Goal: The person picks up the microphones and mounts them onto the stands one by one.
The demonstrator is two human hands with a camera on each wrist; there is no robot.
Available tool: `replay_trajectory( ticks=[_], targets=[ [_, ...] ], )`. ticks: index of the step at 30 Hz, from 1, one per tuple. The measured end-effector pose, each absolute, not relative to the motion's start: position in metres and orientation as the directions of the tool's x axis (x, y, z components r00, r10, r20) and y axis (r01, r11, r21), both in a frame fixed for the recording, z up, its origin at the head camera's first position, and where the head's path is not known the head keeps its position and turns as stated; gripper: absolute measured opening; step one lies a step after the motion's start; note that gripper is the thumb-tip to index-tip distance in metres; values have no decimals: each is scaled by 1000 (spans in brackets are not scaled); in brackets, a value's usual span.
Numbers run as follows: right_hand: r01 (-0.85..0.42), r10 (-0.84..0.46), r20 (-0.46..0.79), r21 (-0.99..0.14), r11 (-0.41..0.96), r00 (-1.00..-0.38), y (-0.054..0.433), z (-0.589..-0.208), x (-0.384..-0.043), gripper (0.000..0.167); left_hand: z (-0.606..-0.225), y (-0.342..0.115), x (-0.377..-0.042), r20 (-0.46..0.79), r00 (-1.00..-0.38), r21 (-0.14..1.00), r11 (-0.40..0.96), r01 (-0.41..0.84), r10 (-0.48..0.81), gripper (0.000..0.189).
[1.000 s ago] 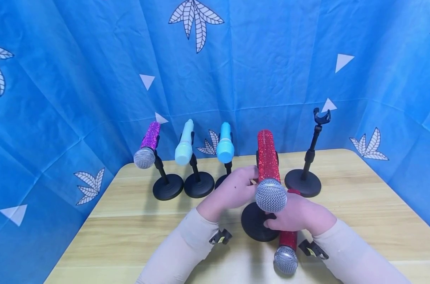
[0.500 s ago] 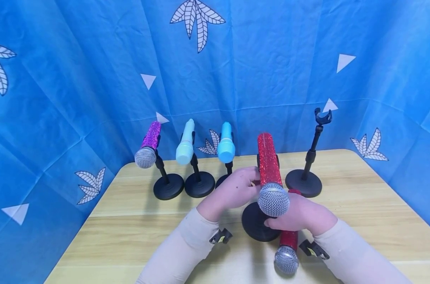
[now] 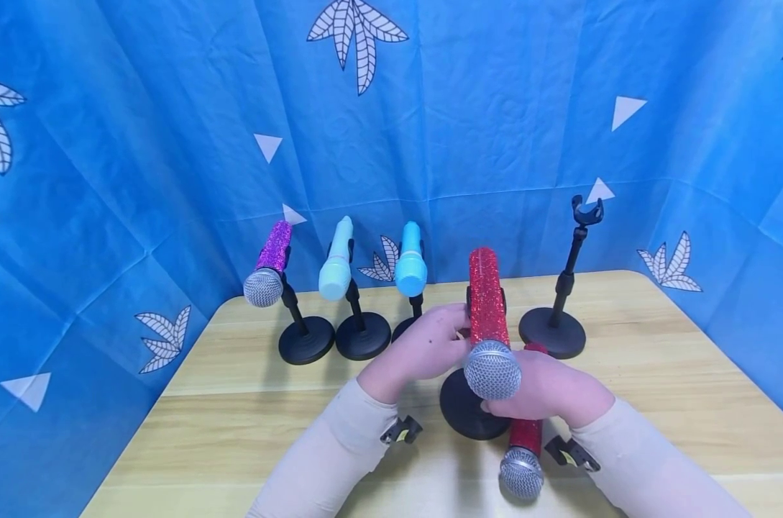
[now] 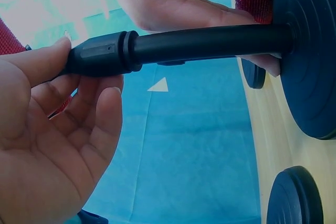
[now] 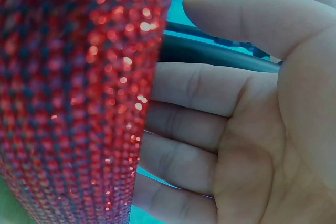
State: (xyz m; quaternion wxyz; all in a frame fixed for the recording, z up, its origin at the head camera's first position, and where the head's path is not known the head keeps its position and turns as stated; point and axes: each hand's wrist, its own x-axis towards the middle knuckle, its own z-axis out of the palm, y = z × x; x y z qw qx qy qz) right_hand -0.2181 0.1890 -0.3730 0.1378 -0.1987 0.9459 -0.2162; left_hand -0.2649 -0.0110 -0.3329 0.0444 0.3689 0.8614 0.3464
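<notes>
A red glittery microphone (image 3: 487,298) with a silver mesh head sits in the clip of a black microphone stand (image 3: 464,414). My left hand (image 3: 430,343) pinches the stand's collar (image 4: 107,53) between thumb and fingers, just below the clip, in the left wrist view. Low on the same pole is my right hand (image 3: 540,385); in the left wrist view one finger passes behind the pole close to the round base. Its fingertips are hidden in the right wrist view. A second red glittery microphone (image 3: 522,471) lies on the table under my right hand, partly covered.
On the left, stands hold a purple glittery microphone (image 3: 273,255), a mint microphone (image 3: 336,266) and a bright blue microphone (image 3: 410,262). Another stand (image 3: 562,288) with a bare clip is at the right. Behind the wooden table (image 3: 236,432) hangs a blue curtain (image 3: 495,129).
The red microphone in the clip has sunk slightly, its head swinging a little right and then back. Both hands stay in nearly the same places on the stand.
</notes>
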Motion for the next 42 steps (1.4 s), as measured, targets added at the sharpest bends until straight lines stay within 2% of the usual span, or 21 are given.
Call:
replay_trajectory(
  ticks=[7,17,21,26,29,32,37,42],
  targets=[
    [-318,-443,-161,-490,811,-882,192,-373,-217,49,-334,-11,-265,163,-722,637,487,598,673,28],
    [-326,-446,-158,-481,814,-881,191,-372,-218,49,-336,-11,-268,155,-702,614,489,620,695,26],
    [-331,-449,-149,-485,810,-881,191,-371,-218,50,-335,-14,-271,148,-669,598,473,647,728,25],
    [-252,-415,-184,-560,789,-891,193,-371,-217,58,-335,-17,-273,123,-612,607,429,669,781,26],
    [-225,-400,-202,-570,790,-894,194,-372,-217,63,-335,-17,-272,118,-603,601,427,676,789,29],
    [-279,-426,-183,-524,805,-886,193,-372,-217,56,-336,-15,-271,144,-612,572,439,693,778,34],
    [-388,-487,-148,-428,816,-861,189,-372,-219,26,-336,-12,-269,170,-643,563,462,685,747,33],
    [-439,-515,-127,-376,816,-848,188,-374,-220,25,-334,-12,-268,155,-654,575,471,669,740,25]
  ],
)
